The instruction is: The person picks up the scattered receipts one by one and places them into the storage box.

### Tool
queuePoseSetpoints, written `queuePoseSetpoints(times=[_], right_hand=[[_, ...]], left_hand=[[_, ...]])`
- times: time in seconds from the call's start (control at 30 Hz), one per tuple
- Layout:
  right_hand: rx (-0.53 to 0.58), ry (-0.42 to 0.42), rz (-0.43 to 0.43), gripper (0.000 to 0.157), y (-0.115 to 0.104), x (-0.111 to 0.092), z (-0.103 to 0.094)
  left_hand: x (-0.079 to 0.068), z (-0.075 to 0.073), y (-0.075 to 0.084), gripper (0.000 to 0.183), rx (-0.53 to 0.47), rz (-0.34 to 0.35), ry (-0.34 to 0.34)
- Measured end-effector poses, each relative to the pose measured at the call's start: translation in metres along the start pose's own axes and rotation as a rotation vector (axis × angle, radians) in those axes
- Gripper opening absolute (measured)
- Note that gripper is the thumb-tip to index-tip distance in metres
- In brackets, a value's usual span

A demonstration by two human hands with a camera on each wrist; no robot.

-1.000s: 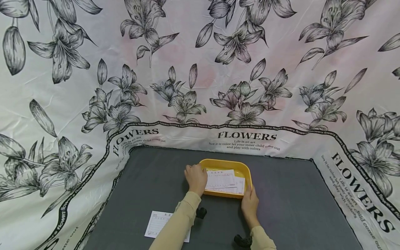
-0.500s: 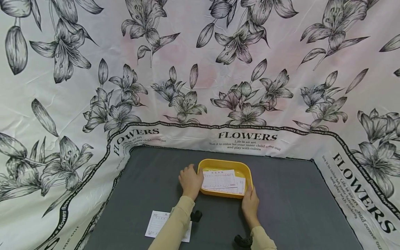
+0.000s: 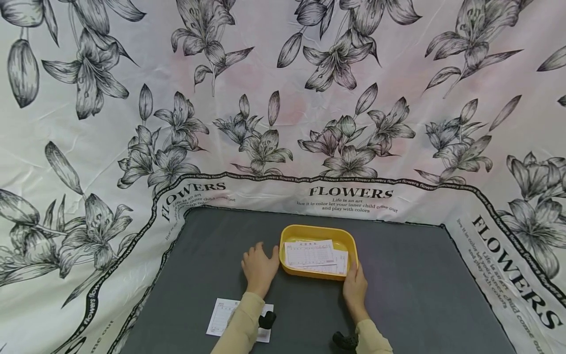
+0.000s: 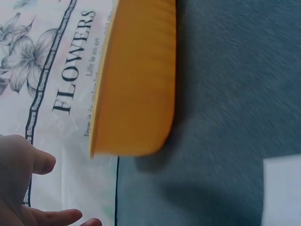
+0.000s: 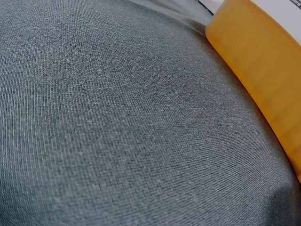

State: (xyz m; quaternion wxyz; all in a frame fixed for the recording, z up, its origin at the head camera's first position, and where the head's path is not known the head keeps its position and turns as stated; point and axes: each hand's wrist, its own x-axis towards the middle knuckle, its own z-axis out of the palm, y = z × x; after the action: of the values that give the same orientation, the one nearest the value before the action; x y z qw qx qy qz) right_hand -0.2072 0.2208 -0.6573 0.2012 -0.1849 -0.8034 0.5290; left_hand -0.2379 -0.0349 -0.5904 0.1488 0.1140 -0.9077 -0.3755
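A yellow plastic tray (image 3: 316, 228) sits on the dark grey cloth, with printed paper slips (image 3: 308, 253) overlapping inside it. My right hand (image 3: 355, 291) grips the tray's front right corner, thumb near the rim. Just left of the tray is my left hand (image 3: 259, 269), its fingers spread and holding nothing. In the left wrist view, a gap separates the left hand (image 4: 21, 181) from the tray's side (image 4: 136, 84). Another printed slip (image 3: 218, 317) lies on the cloth, partly covered by my left forearm. The right wrist view shows the tray wall (image 5: 258, 61) but no fingers.
Dark grey cloth (image 3: 411, 285) covers the work surface. A white floral sheet (image 3: 256, 194) with "FLOWERS" lettering borders it and rises behind. Black wrist devices (image 3: 267, 320) sit by both forearms.
My left hand has let go of the tray's left side and moved left and toward me, fingers spreading. The right hand stays on the tray, which has hardly moved.
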Motion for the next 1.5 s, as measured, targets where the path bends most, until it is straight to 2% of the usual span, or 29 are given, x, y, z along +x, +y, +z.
queuePoseSetpoints(times=[0.27, 0.43, 0.7, 0.9, 1.13, 1.33, 1.5], right_hand=[[0.001, 0.004, -0.004, 0.056, -0.001, 0.002, -0.002], [-0.007, 0.006, -0.004, 0.055, 0.0, 0.001, -0.001], [-0.019, 0.019, -0.019, 0.052, -0.002, -0.003, 0.0], [-0.012, 0.02, -0.025, 0.052, -0.003, -0.004, -0.001], [-0.014, 0.025, -0.036, 0.052, 0.002, -0.002, 0.001], [-0.008, 0.012, -0.03, 0.054, 0.003, -0.001, 0.001], [-0.006, -0.001, -0.024, 0.054, 0.002, -0.002, 0.0]], left_hand=[[-0.017, -0.013, -0.02, 0.055, 0.026, -0.002, -0.008], [-0.027, -0.018, -0.031, 0.055, 0.034, 0.01, 0.021], [-0.039, -0.035, -0.047, 0.054, 0.043, 0.01, 0.049], [-0.047, -0.049, -0.061, 0.06, 0.079, -0.034, 0.025], [-0.053, -0.06, -0.08, 0.077, 0.149, -0.049, 0.008], [-0.058, -0.068, -0.092, 0.093, 0.199, -0.128, -0.037], [-0.062, -0.07, -0.102, 0.097, 0.231, -0.192, -0.046]])
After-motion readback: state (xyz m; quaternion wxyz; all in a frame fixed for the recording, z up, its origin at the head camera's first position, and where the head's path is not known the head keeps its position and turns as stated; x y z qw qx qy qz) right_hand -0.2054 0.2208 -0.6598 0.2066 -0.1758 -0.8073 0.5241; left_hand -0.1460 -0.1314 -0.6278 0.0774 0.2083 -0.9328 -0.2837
